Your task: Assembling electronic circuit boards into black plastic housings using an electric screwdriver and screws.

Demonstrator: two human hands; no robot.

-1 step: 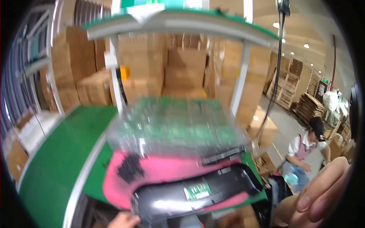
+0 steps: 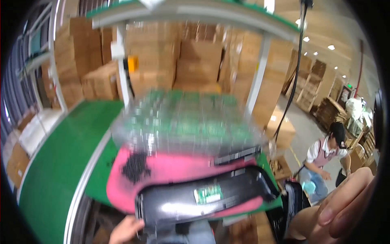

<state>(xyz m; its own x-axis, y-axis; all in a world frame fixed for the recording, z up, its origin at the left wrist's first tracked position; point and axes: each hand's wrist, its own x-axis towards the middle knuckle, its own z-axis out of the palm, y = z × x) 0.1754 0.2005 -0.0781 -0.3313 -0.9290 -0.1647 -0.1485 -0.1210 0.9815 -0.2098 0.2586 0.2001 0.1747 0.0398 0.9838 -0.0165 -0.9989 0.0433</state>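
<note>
Left-hand grip point(image 2: 126, 230) sits at the near left corner of the long black plastic housing point(image 2: 203, 199), fingers touching its edge from below; most of the hand is cut off by the lower rim, so whether it clasps the part or only steadies it I cannot tell. The right hand point(image 2: 345, 207) is raised close to the camera at the lower right, 2 fingertips showing, curled loosely around nothing visible and well apart from the housing; its grip looks released, though only part of it is in view.

The housing lies lengthwise on a pink foam pad point(image 2: 174, 168) at the near edge of the green counter point(image 2: 61, 162), with a small green label on its upper face. A cluster of small black bits point(image 2: 136, 166) sits on the pad to the left. Just behind, a blurred clear blister tray point(image 2: 183, 122) holds rows of small green parts.

Judging from this, the work is at the positioning stage: the housing is being set or squared on the pad. A next move would call for the right hand to come down to the far end so both ends are supported.

Stacked cardboard boxes point(image 2: 195, 57) fill the background, and another person point(image 2: 329, 158) bends over at the right.
</note>
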